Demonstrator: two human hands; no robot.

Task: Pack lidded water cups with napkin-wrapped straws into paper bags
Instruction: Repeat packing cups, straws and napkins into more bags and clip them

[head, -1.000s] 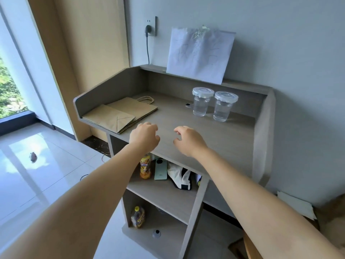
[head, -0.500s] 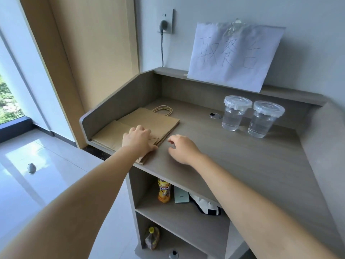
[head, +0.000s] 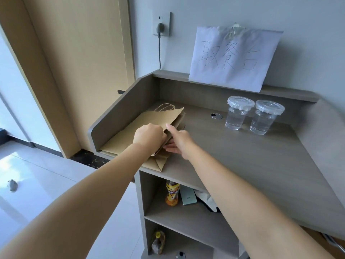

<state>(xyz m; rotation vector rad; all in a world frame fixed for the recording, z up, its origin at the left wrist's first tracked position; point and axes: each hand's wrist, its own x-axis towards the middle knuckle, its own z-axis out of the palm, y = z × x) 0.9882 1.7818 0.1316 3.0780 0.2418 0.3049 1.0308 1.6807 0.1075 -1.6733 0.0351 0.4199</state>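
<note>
Flat brown paper bags [head: 153,120] lie stacked at the left of the grey desk top [head: 233,152]. My left hand [head: 149,134] grips the near edge of the top bag and lifts it off the stack. My right hand [head: 179,142] holds the same bag's edge, thumb on top and fingers slid underneath. Two clear lidded water cups stand at the back right, one [head: 238,113] beside the other [head: 266,116], both part full. No straws or napkins are in view.
A paper sign [head: 233,55] hangs on the wall above the desk's back ledge. A raised side panel [head: 119,116] borders the bags on the left. A bottle [head: 172,193], a phone [head: 187,196] and a cloth lie on the shelf below.
I have stepped closer to the desk. Both hands moved from the desk's front edge onto the bag stack and took hold of the top bag, whose near side is now raised.
</note>
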